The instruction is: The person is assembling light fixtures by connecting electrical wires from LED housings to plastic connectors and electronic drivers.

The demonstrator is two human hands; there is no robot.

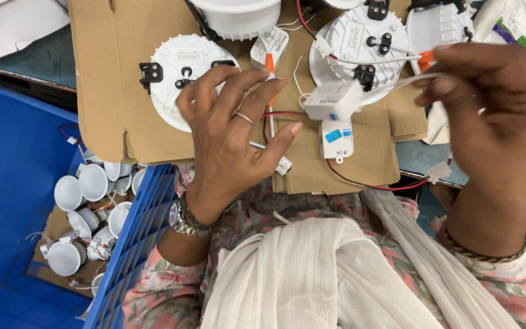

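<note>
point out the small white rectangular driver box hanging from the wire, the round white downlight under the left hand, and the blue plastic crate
small white rectangular driver box (pixel 333 100), head view, middle of its front face
round white downlight (pixel 178 64), head view, flat back plate
blue plastic crate (pixel 132 237), head view, its ribbed right wall

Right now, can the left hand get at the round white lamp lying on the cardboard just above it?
Probably yes. The left hand lies flat on the cardboard with its fingertips already at the edge of the round white lamp. Nothing lies between them, and the hand looks empty. The right hand is busy holding a small white box by its wires.
</note>
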